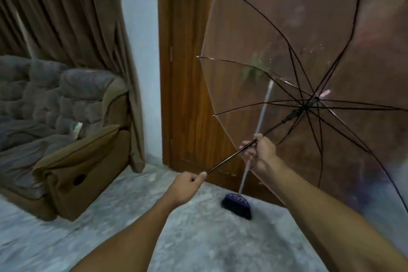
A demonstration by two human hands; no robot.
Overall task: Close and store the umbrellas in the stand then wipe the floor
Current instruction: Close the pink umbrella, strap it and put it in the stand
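Note:
A clear umbrella (309, 35) with black ribs is open and tilted, its canopy filling the upper right in front of a wooden door. Its thin black shaft (231, 157) runs down-left from the hub. My left hand (187, 185) is shut on the handle end of the shaft. My right hand (260, 152) is shut on the shaft higher up, below the runner. Water drops speckle the canopy. No umbrella stand is in view.
A mop with a pale handle and dark blue head (237, 205) leans on the wooden door (187, 73) behind my right hand. A brown armchair (66, 139) with grey cushions stands at left, curtains (66, 6) behind it. The marbled floor (198, 238) spreads below.

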